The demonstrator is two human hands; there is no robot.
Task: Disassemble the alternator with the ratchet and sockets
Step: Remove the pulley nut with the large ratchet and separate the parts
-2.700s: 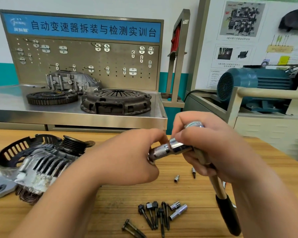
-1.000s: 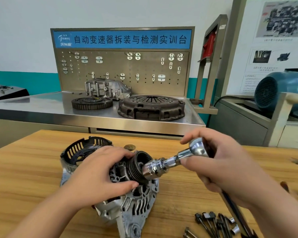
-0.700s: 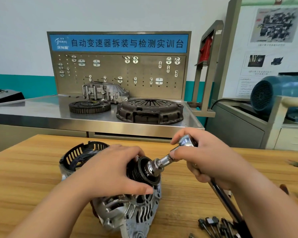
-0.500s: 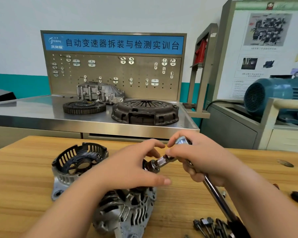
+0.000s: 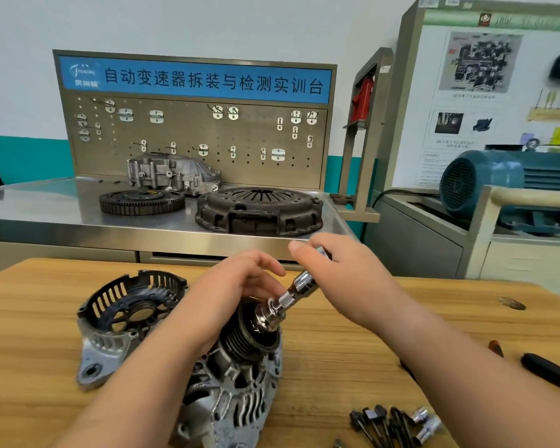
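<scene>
The silver alternator point(image 5: 236, 392) stands tilted on the wooden table point(image 5: 353, 350), its black grooved pulley point(image 5: 240, 337) facing up and right. A chrome socket point(image 5: 267, 316) on a knurled extension point(image 5: 290, 295) sits on the pulley's centre. My left hand point(image 5: 233, 292) curls over the pulley's top and grips it. My right hand point(image 5: 346, 279) grips the ratchet head point(image 5: 322, 251), of which only a chrome bit shows. My right forearm hides the ratchet handle.
The removed rear cover point(image 5: 126, 312) lies left of the alternator. Several loose bolts and small sockets point(image 5: 392, 421) lie at the front right. A black tool handle point(image 5: 550, 373) lies at the right edge. A steel bench point(image 5: 62, 215) with clutch parts stands behind.
I moved the socket from mid-air down onto the pulley's centre. My left hand went from the extension to the alternator and now grips the pulley. The view shifted left.
</scene>
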